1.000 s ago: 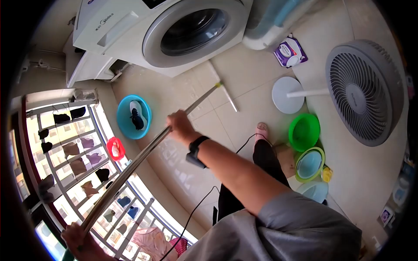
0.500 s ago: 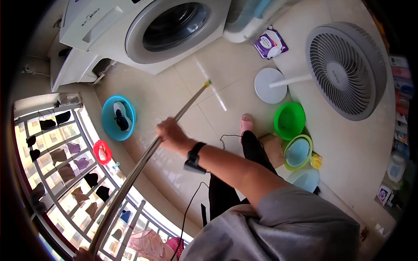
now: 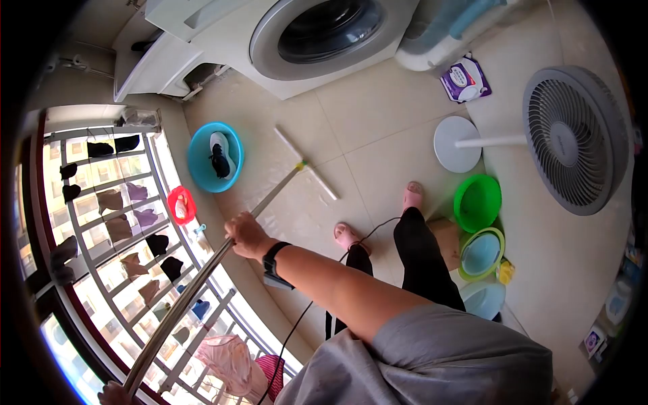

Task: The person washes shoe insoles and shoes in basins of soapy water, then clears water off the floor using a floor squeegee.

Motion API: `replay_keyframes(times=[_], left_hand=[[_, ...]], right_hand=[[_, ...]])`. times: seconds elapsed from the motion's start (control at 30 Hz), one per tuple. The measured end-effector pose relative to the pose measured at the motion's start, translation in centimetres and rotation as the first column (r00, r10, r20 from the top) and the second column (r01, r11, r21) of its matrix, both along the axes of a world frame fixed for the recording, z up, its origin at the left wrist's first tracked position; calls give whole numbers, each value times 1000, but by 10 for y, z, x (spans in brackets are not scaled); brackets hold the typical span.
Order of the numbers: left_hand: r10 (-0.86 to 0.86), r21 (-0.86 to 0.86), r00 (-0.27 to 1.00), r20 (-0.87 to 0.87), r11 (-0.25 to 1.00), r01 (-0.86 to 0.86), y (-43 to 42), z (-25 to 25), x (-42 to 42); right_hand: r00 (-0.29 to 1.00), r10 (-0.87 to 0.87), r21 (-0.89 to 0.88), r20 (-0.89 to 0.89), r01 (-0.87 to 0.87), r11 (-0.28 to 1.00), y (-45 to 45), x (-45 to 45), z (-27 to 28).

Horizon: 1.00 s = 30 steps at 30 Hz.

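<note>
A floor squeegee with a long metal pole (image 3: pixel 182 300) runs from the lower left corner to the tiles. Its thin pale bar (image 3: pixel 318 181) lies on the floor, joined by a yellow-green connector (image 3: pixel 301 165). My right hand (image 3: pixel 247 236), with a black watch on the wrist, is closed around the pole partway along. At the bottom left edge, my left hand (image 3: pixel 115 393) grips the pole's upper end, partly cut off by the frame. Near the bar stands a blue basin (image 3: pixel 194 160) with a black-and-white shoe (image 3: pixel 220 156) in it.
A washing machine (image 3: pixel 287 64) stands ahead. On the right are a fan (image 3: pixel 574 138) with its round base (image 3: pixel 451 154), a green basin (image 3: pixel 474 214) and more basins. A red basket (image 3: pixel 181 204) sits by the barred window. A black cable (image 3: pixel 297 322) passes near my feet.
The squeegee's bar has slid left across the tiles, closer to the blue basin. Both hands keep their hold on the pole. The view has shifted, and both pink slippers now show.
</note>
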<state>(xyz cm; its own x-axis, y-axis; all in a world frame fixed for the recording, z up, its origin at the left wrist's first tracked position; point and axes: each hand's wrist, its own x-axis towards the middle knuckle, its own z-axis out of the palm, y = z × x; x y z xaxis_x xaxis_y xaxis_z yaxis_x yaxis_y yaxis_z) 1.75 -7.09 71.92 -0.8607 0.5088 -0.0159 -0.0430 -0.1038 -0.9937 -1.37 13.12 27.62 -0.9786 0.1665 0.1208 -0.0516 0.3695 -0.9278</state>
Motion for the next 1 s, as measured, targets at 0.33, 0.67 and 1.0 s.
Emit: replay_keyframes(times=[0.33,0.67,1.0], left_hand=[[-571,-89,816,-88,-811,-578,62,-80,9],[-707,58,706,-42,-707,-704,40,-20,-6],[-471,266,877,-96,-861,-433,76,2,-21]], right_hand=[[964,-244,147,-106,258,955,124,78,-24],[994,-95,-14,-58,94,995,26,34,-9],[922,-308,-161,234,349,923,163,136,-74]])
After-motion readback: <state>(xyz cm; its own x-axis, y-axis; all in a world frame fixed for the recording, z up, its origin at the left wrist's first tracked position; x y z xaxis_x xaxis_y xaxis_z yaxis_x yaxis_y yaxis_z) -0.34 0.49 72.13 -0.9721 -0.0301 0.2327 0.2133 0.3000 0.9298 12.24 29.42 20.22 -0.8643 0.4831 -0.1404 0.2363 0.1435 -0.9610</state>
